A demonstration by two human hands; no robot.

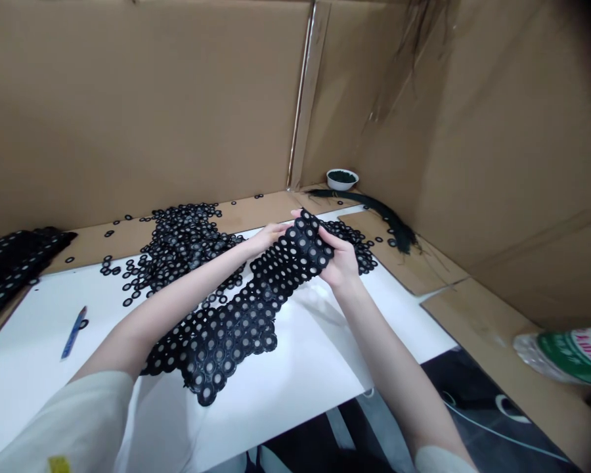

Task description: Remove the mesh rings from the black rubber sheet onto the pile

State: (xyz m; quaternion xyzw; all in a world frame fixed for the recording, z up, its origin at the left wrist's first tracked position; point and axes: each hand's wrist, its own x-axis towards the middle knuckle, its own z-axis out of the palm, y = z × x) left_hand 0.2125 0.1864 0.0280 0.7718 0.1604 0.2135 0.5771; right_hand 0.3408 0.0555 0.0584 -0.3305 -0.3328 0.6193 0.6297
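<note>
A long strip of joined black rings (pixel 246 325) with pale centres stretches across the white board (pixel 320 358). Its far end is lifted and folded over between my hands, while the near end rests on the board. My left hand (pixel 270 236) grips the strip's far left edge, its fingertips partly behind the rings. At the right edge my right hand (pixel 342 259) holds the folded end, thumb on the front and the other fingers hidden behind. Left of the strip lies a big heap of loose black rings (pixel 182 240); a smaller pile of rings (pixel 362 246) sits just beyond my right hand.
A blue pen-like tool (pixel 73 335) lies on the board's left. More ringed black material (pixel 14 266) is stacked at far left. By the cardboard walls stand a white bowl (pixel 342 187) of dark bits and a bundle of dark strands (pixel 384 213). A plastic bottle (pixel 566 355) lies at right.
</note>
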